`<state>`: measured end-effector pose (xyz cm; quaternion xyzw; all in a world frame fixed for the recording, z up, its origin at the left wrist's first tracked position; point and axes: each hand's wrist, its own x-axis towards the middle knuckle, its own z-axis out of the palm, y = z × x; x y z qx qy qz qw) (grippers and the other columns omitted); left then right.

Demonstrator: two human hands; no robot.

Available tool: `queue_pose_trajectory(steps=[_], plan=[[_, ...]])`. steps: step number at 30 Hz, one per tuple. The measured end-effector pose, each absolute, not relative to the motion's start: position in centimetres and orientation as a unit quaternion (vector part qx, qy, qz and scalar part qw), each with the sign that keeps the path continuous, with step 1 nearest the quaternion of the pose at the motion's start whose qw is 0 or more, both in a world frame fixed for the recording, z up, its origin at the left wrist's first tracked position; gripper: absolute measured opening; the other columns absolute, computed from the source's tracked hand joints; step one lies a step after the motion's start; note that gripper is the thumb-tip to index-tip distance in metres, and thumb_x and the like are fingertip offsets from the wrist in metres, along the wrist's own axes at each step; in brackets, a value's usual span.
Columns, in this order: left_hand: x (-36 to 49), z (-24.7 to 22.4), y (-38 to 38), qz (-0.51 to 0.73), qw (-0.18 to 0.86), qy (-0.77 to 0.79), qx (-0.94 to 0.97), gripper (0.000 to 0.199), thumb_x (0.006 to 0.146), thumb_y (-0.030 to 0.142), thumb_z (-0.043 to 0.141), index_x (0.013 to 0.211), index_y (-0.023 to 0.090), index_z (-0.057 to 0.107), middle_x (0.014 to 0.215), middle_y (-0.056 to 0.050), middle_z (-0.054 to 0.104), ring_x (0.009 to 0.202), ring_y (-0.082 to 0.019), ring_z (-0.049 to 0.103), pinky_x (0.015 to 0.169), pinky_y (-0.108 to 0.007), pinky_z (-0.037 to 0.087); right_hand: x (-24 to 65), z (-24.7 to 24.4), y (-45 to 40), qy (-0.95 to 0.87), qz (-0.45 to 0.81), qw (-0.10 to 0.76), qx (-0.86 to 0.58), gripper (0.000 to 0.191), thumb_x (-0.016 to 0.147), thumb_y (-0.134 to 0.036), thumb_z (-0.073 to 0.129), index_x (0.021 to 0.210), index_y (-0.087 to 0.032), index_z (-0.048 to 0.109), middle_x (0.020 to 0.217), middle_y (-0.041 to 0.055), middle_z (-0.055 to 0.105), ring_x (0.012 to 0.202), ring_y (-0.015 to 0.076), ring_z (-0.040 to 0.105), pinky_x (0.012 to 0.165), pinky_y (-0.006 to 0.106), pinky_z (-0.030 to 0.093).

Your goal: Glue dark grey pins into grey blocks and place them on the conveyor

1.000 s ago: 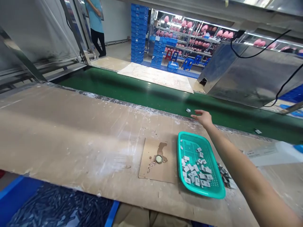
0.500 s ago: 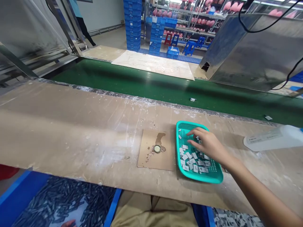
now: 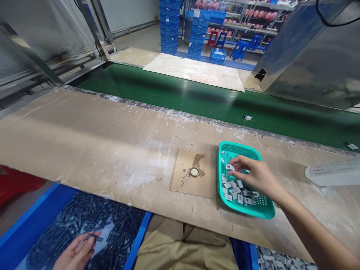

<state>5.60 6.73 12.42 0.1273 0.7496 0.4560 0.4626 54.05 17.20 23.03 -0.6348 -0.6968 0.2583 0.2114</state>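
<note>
your right hand (image 3: 257, 176) reaches into the teal basket (image 3: 267, 213) at about 4 o'clock on the desk (image 3: 84, 142), its grip pinched narrow on one small grey tag (image 3: 230, 167) lifted over the basket's far end. the basket holds a loose heap of the same tags (image 3: 237, 189), too many and too overlapped to count, mostly gathered in its near half. your left hand (image 3: 75, 253) is down at 7 o'clock inside the blue bin (image 3: 17, 232) below the desk edge, fingers closed on a thin dark piece (image 3: 91, 236) from the mass of dark pieces (image 3: 84, 221) that fills the bin; those are also past counting. just beside the basket at its 9 o'clock lies one brown card (image 3: 185, 183) with one small round cap (image 3: 194, 172) and a dark stain on it. on the green belt (image 3: 168, 93) beyond the desk you have two stray tags: one (image 3: 248, 117) at 1 o'clock, another (image 3: 352, 146) far out at 3 o'clock. one white bottle (image 3: 334, 173) lies on its side at 3 o'clock, well apart from the basket. a second blue bin (image 3: 281, 260) at 5 o'clock holds more grey tags.
</note>
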Motion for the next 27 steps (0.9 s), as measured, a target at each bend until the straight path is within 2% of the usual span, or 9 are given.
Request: queue_pose_trajectory(steps=[3,5,8,10,14,17,20,24,27], plan=[[7.8,14.8,7.8,0.524,0.514,0.678,0.037,0.019,0.058,0.009,0.073,0.074,0.017,0.066,0.076,-0.001,0.070,0.054,-0.008,0.056,0.051,-0.012,0.051,52.0,24.0,17.3,-0.693,0.299,0.244,-0.609,0.023,0.083,-0.038,0.062,0.097,-0.021,0.066,0.086,0.0054,0.073,0.080,0.0218,0.069,0.071,0.033,0.054],[10.0,16.4,8.6,0.549,0.533,0.643,-0.023,0.014,0.064,0.003,0.065,0.072,0.015,0.065,0.076,-0.002,0.068,0.058,-0.009,0.060,0.054,-0.012,0.054,50.1,24.0,17.5,-0.723,0.279,0.244,-0.583,0.019,0.086,-0.034,0.058,0.097,-0.021,0.068,0.093,0.0064,0.072,0.083,0.0214,0.069,0.074,0.033,0.054],[13.4,18.1,9.1,0.548,0.560,0.618,-0.073,0.023,0.070,-0.007,0.053,0.070,0.012,0.065,0.076,-0.004,0.067,0.073,-0.012,0.067,0.066,-0.015,0.057,47.6,22.8,18.0,-0.780,0.213,0.234,-0.540,0.019,0.089,-0.026,0.053,0.098,-0.020,0.068,0.101,0.0092,0.069,0.086,0.0215,0.068,0.075,0.034,0.055],[14.8,18.6,8.9,0.531,0.597,0.597,-0.070,0.028,0.072,-0.010,0.051,0.078,0.012,0.067,0.080,-0.005,0.069,0.075,-0.012,0.069,0.069,-0.017,0.059,46.5,21.7,18.3,-0.811,0.178,0.212,-0.516,0.021,0.089,-0.023,0.051,0.099,-0.018,0.069,0.100,0.0108,0.067,0.086,0.0223,0.068,0.073,0.034,0.055],[15.9,18.5,7.8,0.492,0.688,0.531,-0.050,0.029,0.074,-0.004,0.061,0.097,0.012,0.070,0.093,-0.009,0.071,0.085,-0.016,0.069,0.078,-0.022,0.059,45.9,20.2,18.6,-0.839,0.146,0.176,-0.494,0.025,0.091,-0.020,0.048,0.103,-0.015,0.069,0.093,0.0112,0.065,0.082,0.0218,0.068,0.070,0.033,0.056],[16.4,18.4,7.5,0.486,0.729,0.482,-0.030,0.018,0.072,0.005,0.071,0.089,0.011,0.072,0.090,-0.008,0.070,0.088,-0.018,0.068,0.084,-0.025,0.058,46.0,19.8,18.7,-0.842,0.138,0.172,-0.493,0.026,0.091,-0.021,0.048,0.104,-0.013,0.069,0.091,0.0107,0.064,0.079,0.0208,0.067,0.069,0.032,0.056],[17.5,18.6,8.1,0.478,0.766,0.429,0.025,0.018,0.070,0.018,0.078,0.086,0.012,0.072,0.084,-0.007,0.070,0.089,-0.020,0.067,0.089,-0.035,0.057,46.0,19.9,18.7,-0.840,0.141,0.171,-0.495,0.027,0.092,-0.022,0.048,0.103,-0.012,0.070,0.091,0.0116,0.064,0.078,0.0213,0.067,0.067,0.032,0.055],[20.1,18.9,9.7,0.476,0.763,0.432,0.071,0.025,0.065,0.024,0.082,0.085,0.012,0.073,0.075,-0.006,0.070,0.075,-0.015,0.067,0.076,-0.028,0.058,45.9,21.1,18.3,-0.801,0.192,0.213,-0.525,0.024,0.089,-0.030,0.055,0.098,-0.016,0.071,0.089,0.0104,0.068,0.079,0.0220,0.067,0.069,0.034,0.055],[22.8,19.1,11.1,0.495,0.744,0.442,0.077,0.032,0.057,0.026,0.087,0.083,0.011,0.074,0.073,-0.007,0.072,0.068,-0.014,0.067,0.070,-0.025,0.057,45.4,22.9,17.5,-0.720,0.294,0.262,-0.572,0.021,0.083,-0.037,0.064,0.091,-0.020,0.072,0.088,0.0084,0.073,0.078,0.0221,0.069,0.070,0.033,0.057]])
